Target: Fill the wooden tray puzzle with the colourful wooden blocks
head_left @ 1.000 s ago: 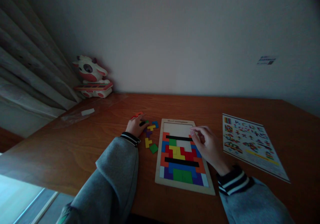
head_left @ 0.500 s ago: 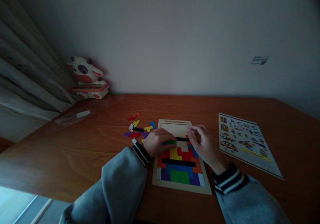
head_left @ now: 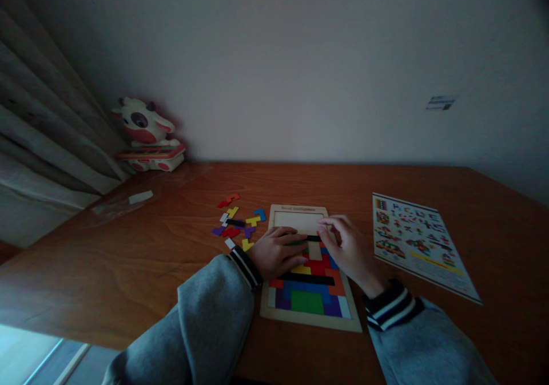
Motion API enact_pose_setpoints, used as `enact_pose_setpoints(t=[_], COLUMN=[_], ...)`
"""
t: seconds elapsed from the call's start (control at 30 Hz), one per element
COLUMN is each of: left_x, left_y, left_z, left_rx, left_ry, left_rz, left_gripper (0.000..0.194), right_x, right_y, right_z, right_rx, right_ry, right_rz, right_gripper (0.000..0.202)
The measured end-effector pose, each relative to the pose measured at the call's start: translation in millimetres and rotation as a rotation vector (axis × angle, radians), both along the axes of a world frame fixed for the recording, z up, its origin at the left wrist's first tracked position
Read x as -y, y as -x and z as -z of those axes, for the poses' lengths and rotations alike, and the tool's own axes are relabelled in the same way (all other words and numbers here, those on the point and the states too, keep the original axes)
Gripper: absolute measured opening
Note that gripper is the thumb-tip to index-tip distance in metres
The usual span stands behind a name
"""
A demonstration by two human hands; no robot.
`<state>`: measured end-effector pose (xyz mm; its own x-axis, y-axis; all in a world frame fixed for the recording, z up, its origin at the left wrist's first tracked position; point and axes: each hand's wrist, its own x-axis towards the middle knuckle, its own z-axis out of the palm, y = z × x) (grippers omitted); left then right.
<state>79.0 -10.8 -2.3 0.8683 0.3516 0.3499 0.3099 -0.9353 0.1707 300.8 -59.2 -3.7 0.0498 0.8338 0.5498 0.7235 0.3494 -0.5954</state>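
Note:
A wooden puzzle tray [head_left: 311, 323] lies on the table, its lower part filled with coloured block pieces, among them a green piece [head_left: 307, 302] and a long black bar [head_left: 306, 278]. My left hand [head_left: 277, 251] rests palm down across the tray's left side, fingers stretched out over the pieces and covering several. Under those fingers only a sliver of a green piece shows. At the tray's right edge is my right hand [head_left: 346, 250], its fingers curled and the thumb and forefinger tips close together near a second black bar [head_left: 313, 238]. Whatever they may pinch is hidden.
Several loose pieces, including a purple one [head_left: 219, 231] and a blue one [head_left: 260, 214], lie left of the tray. A printed pattern sheet [head_left: 422, 242] is on the right. A cow-shaped toy keyboard [head_left: 150, 136] stands at the back left by a curtain [head_left: 47, 110].
My left hand has shifted slightly down and right, spreading flatter over the pieces and covering most of the green piece at its fingers. My right hand has barely moved.

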Motion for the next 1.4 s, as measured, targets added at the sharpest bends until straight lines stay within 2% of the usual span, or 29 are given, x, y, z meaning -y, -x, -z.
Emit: enact_pose_setpoints(t=[0.5,0.7,0.8,0.97,1.07,1.23,1.4], left_x=[1.9,2.4,-11.0,-40.5,-43.3,-28.3,-17.5], left_y=[1.5,3.1,20.8,75.5,99.5,105.7,104.1], left_z=[-0.6,-10.5,-16.9,-21.7,-24.6,-29.2,-27.6], left_rx=[0.038,0.074,0.047,0.038,0.024,0.007,0.015], left_ry=[0.006,-0.053,-0.118,-0.153,-0.125,-0.044,0.028], left_rz=[-0.007,-0.045,-0.066,-0.212,-0.256,-0.168,-0.098], left_gripper=[0.036,0.033,0.030,0.026,0.028,0.048,0.044], right_x=[-1.4,0.3,0.3,-0.8,-1.1,-1.2,-1.4], right_y=[-1.9,-1.8,-3.0,-4.2,-4.4,-5.7,-6.7], right_z=[5.0,0.3,0.5,2.3,2.6,4.1,4.3], right_rx=[0.015,0.025,0.017,0.032,0.024,0.028,0.052], right_ry=[0.054,0.054,0.046,0.037,0.037,0.054,0.057], right_rz=[-0.035,-0.034,-0.034,-0.028,-0.025,-0.024,-0.013], right_gripper=[0.018,0.020,0.021,0.021,0.020,0.020,0.020])
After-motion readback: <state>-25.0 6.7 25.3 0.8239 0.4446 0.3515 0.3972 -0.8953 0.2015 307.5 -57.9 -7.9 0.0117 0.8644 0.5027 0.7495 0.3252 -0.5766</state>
